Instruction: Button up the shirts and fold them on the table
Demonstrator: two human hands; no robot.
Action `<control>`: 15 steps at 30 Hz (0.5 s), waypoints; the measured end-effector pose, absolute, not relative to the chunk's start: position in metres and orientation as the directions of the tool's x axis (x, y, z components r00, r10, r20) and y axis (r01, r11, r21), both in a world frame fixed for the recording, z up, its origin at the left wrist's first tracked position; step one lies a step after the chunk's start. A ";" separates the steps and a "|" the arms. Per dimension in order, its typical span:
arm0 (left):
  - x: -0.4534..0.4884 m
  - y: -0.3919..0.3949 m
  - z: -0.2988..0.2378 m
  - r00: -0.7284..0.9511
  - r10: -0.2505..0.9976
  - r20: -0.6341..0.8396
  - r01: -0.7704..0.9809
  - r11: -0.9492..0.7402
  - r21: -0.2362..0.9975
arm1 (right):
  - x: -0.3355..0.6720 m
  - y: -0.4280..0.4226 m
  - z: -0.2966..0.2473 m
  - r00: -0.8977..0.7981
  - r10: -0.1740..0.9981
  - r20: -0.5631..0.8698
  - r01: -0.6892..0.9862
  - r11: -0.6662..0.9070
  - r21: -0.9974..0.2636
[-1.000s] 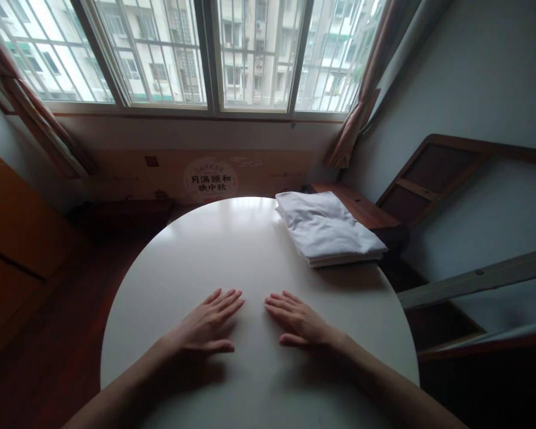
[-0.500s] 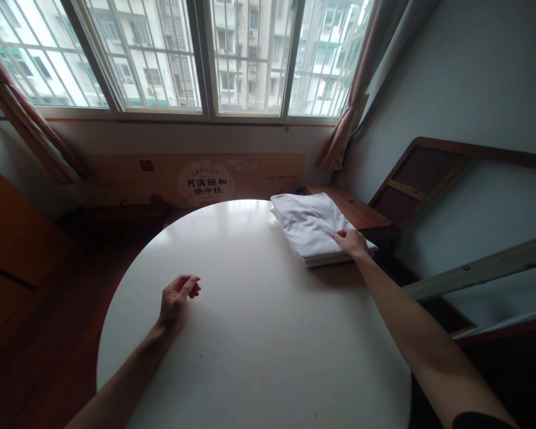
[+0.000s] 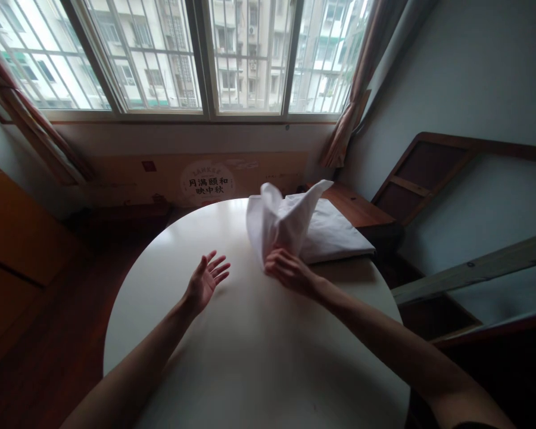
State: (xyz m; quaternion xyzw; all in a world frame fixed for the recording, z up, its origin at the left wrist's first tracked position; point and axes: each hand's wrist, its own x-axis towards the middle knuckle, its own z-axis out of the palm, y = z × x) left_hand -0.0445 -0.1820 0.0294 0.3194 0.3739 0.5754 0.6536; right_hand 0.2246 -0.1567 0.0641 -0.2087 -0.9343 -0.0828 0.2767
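Right hand (image 3: 290, 270) closed on white cloth (image 3: 291, 229)

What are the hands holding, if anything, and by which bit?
The right hand holds a white cloth by its lower end, nearest the person. The left hand is open and holds nothing.

This looks like a room in a home, most likely an upper-floor apartment. A wide sliding window (image 3: 245, 56) with security bars faces the multi-storey residential block (image 3: 227, 39) opposite, and a gathered, tied-back curtain (image 3: 355, 113) hangs beside it. A round white table (image 3: 245, 345) stands on a dark reddish floor (image 3: 87, 298), with an orange-brown wooden cabinet (image 3: 15, 232) at the left and plain pale walls (image 3: 486, 71).
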 end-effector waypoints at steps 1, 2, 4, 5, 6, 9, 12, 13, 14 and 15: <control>-0.040 -0.177 0.033 0.101 0.985 -0.139 -0.541 0.172 0.823 | 0.211 -0.170 0.056 -0.826 0.272 0.493 0.340 0.939 0.052; -0.035 -0.172 0.036 0.143 0.980 -0.141 -0.552 0.197 0.810 | 0.200 -0.183 0.048 -0.864 0.212 0.457 0.267 0.962 0.057; -0.028 -0.162 0.039 0.179 0.976 -0.124 -0.537 0.202 0.819 | 0.186 -0.203 0.036 -0.892 0.126 0.433 0.163 0.985 0.049; -0.025 -0.157 0.038 0.145 0.981 -0.129 -0.518 0.186 0.835 | 0.182 -0.211 0.033 -0.888 0.112 0.446 0.141 0.989 0.034; -0.022 -0.152 0.035 0.073 0.986 -0.152 -0.494 0.168 0.853 | 0.181 -0.216 0.033 -0.868 0.125 0.480 0.148 0.989 0.009; -0.019 -0.144 0.021 -0.234 0.944 -0.232 -0.415 0.119 0.902 | 0.188 -0.214 0.045 -0.609 0.395 0.688 0.402 0.901 -0.161; -0.019 -0.145 0.013 -0.354 0.902 -0.248 -0.408 0.089 0.908 | 0.199 -0.187 0.062 -0.084 0.712 0.698 0.658 0.565 -0.497; -0.019 -0.148 0.014 -0.341 0.906 -0.249 -0.416 0.092 0.905 | 0.201 -0.176 0.066 0.022 0.785 0.619 0.662 0.452 -0.597; -0.018 -0.153 0.017 -0.314 0.919 -0.237 -0.425 0.087 0.901 | 0.202 -0.165 0.068 0.066 0.853 0.517 0.638 0.362 -0.679; -0.018 -0.158 0.022 -0.279 0.939 -0.204 -0.434 0.066 0.899 | 0.200 -0.154 0.068 0.057 0.909 0.412 0.600 0.299 -0.742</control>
